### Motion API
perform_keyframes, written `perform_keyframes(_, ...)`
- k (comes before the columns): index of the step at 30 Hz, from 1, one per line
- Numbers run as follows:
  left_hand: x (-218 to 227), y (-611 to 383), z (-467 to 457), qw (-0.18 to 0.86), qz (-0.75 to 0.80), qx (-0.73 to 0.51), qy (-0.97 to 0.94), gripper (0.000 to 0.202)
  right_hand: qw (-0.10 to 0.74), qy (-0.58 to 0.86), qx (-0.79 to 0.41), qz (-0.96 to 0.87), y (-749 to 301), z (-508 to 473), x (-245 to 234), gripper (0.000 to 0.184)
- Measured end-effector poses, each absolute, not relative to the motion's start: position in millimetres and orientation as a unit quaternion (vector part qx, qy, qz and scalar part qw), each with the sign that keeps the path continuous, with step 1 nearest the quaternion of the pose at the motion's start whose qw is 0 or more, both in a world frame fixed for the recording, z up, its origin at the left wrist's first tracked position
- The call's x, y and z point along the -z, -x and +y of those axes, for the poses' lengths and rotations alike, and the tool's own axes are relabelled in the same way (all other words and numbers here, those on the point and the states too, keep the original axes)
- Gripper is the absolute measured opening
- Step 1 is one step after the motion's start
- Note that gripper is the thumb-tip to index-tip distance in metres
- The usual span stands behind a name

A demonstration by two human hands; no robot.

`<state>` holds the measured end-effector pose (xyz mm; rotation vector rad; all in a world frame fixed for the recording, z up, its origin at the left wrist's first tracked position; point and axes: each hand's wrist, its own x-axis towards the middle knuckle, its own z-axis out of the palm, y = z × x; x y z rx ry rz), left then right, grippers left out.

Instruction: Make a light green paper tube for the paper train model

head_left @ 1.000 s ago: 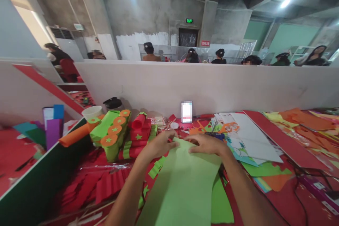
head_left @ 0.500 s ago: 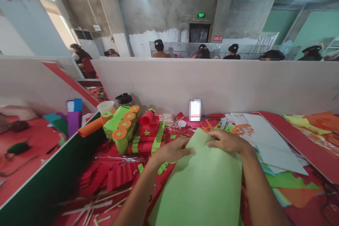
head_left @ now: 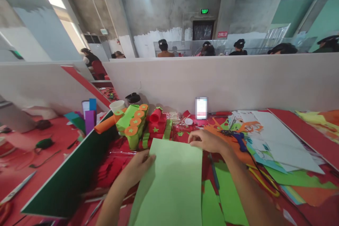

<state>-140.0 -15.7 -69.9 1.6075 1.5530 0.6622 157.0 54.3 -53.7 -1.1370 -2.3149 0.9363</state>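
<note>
- At six o'clock in the head view, on the red table (head_left: 315,208), lies the light green sheet (head_left: 172,183) — flat, its long side running away from the person and its far edge square to them.
- At the sheet's ten o'clock corner sits the left hand (head_left: 137,167). Its grip is closed on the edge, with the thumb on top and the fingers hidden beneath the paper.
- At the sheet's one o'clock corner is the right hand (head_left: 206,141), its grip pinching that corner with the fingertips pressed together.
- As far as this view shows, the sheet has no crease, cut or glued piece. The work on it looks barely begun — squared up and held, with no fold or cut made yet.
- At eleven o'clock from the sheet stand made-up pieces, touching one another: a green block with orange discs (head_left: 134,125) and red rolls with green stars (head_left: 156,129).
- At two o'clock, just beyond the right hand, a blue glue gun (head_left: 239,139) rests on orange paper, with white sheets (head_left: 278,137) further out the same way.
- At four o'clock, green offcuts (head_left: 225,201) lie just beside the sheet, partly under the right forearm.
- At twelve o'clock a phone (head_left: 201,107) leans on the pale partition (head_left: 238,77). Other people sit beyond it, well apart.
</note>
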Motion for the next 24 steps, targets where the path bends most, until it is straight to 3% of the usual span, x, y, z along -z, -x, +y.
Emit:
perform_keyframes(5, 68.2, 174.1, -17.0, 0.296, 0.669, -0.234, -0.640, 0.033, 0.218, 0.389, -0.325, -0.834, -119.3, 50.4, 66.7, 0.013)
perform_keyframes(12, 61.8, 195.7, -9.7, 0.332, 0.678, -0.185, -0.629, 0.030, 0.273, 0.399, -0.289, -0.826, -98.8, 48.1, 78.9, 0.022)
perform_keyframes(20, 68.2, 188.1, 2.3, 0.322, 0.678, -0.239, -0.616, 0.023, 0.301, 0.403, -0.291, -0.814, -93.6, 53.3, 93.3, 0.022)
perform_keyframes(24, 62.9, 181.4, -6.9, 0.364, 0.676, -0.232, -0.598, 0.034, 0.324, 0.406, -0.293, -0.803, -96.4, 57.0, 96.2, 0.023)
